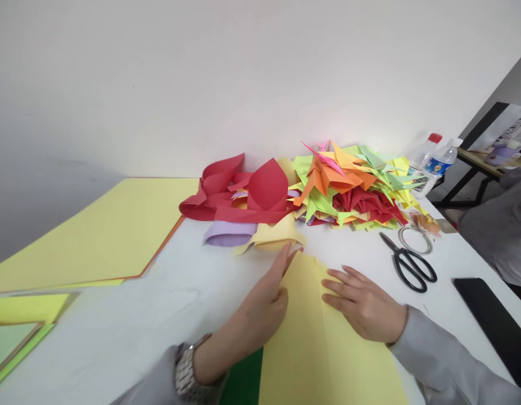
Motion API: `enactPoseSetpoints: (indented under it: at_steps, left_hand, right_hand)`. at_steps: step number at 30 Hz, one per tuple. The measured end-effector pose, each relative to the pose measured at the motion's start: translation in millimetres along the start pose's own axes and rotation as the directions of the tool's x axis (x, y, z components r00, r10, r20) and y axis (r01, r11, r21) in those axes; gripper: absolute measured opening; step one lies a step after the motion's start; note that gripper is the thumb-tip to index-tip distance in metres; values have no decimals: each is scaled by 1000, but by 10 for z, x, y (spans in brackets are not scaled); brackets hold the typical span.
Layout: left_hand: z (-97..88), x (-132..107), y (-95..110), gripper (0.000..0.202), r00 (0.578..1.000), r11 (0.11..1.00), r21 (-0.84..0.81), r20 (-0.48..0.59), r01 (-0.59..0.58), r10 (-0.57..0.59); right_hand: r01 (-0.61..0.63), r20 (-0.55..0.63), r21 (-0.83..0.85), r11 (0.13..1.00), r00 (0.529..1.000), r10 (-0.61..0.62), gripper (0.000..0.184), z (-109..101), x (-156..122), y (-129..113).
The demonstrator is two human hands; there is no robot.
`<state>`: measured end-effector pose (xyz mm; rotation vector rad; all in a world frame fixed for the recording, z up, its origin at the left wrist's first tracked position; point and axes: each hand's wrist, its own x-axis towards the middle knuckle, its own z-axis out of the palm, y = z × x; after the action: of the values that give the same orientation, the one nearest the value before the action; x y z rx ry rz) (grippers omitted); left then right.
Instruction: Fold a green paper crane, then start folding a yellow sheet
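Observation:
A large yellow paper sheet (327,360) lies in front of me, with a faint crease down its middle and its far end narrowed. My left hand (264,301) grips the sheet's left edge near that far end, with the thumb on my side and the fingers partly hidden behind the paper. My right hand (361,301) rests on the sheet's right side with fingers stretched out and slightly apart. Under the left edge shows a strip of dark green paper (245,377). Just beyond the fingertips stands a pale yellow paper loop (277,233).
Curled red paper shapes (266,188) and a lilac loop (230,233) sit by the wall, beside piled folded paper (357,180). Scissors (407,261), a tape roll (415,240), a black bar (492,320) and bottles (439,160) are rightward. Paper stacks (104,230) lie left.

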<state>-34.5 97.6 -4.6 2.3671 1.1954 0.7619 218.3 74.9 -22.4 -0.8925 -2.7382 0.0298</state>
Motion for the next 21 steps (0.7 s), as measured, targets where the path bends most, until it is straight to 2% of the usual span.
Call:
enactPoseSetpoints:
  at_steps: [2,4,6,9,12,14,16,21]
  left_hand:
    - [5,-18,31,77,997,999,11,67,-51,50]
    - [30,-45,77,72,978,987,37,146,-155,148]
    - [73,-73,113,73,951,955,131,196,-266,238]
    - [160,-94,118,65,922,878,304,231,-371,310]
    - [255,-94,87,49,920,808,440,212,-392,331]
    - [309,-98,69,47,925,778,503,169,-377,339]
    - [347,-108,59,49,924,758,535,143,-374,355]
    - [377,-143,66,41,886,700,566,133,-435,443]
  right_hand:
    - [-1,-1,0,1000,1000,1,40,4,-2,0]
    - [-5,-8,-7,1000,1000,5,39,12,-5,0]
    - [-4,-14,-16,1000,1000,4,39,20,-7,0]
    - [-3,-13,-24,1000,1000,2,38,24,-7,-1]
    - [-6,-8,-22,1000,1000,6,38,16,-3,-2]
    - [-5,-5,-20,1000,1000,5,38,9,1,-3]
    - [-5,-2,-17,1000,1000,5,38,5,4,-3]
    - [-8,-6,-9,1000,1000,8,38,16,-1,0]
